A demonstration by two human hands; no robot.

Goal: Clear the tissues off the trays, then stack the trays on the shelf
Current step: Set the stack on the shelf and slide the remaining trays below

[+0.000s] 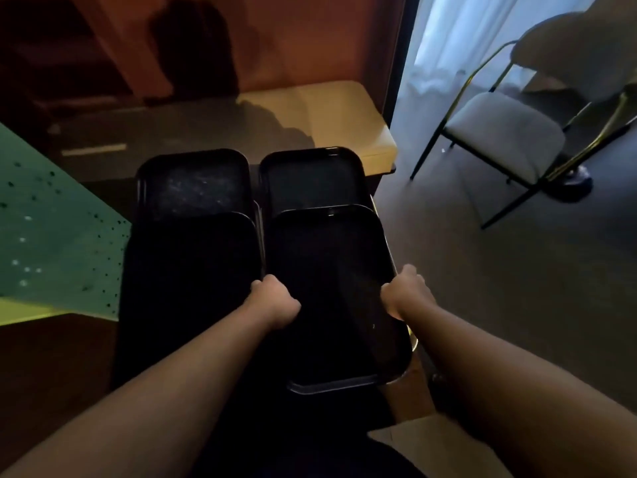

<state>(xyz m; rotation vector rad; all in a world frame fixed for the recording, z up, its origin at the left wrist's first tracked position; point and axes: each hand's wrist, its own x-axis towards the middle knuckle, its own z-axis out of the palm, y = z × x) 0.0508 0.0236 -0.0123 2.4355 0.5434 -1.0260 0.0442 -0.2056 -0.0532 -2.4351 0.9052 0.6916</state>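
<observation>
Both hands (275, 298) (405, 293) on opposite edges of near-right black tray (331, 257).

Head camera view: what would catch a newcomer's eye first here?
Two bare arms reach down the middle, the left hand and right hand each closing a grip on a side edge of the near right black tray. Three more black trays lie around it. At the upper right, a pale cushioned chair stands in window light.
</observation>
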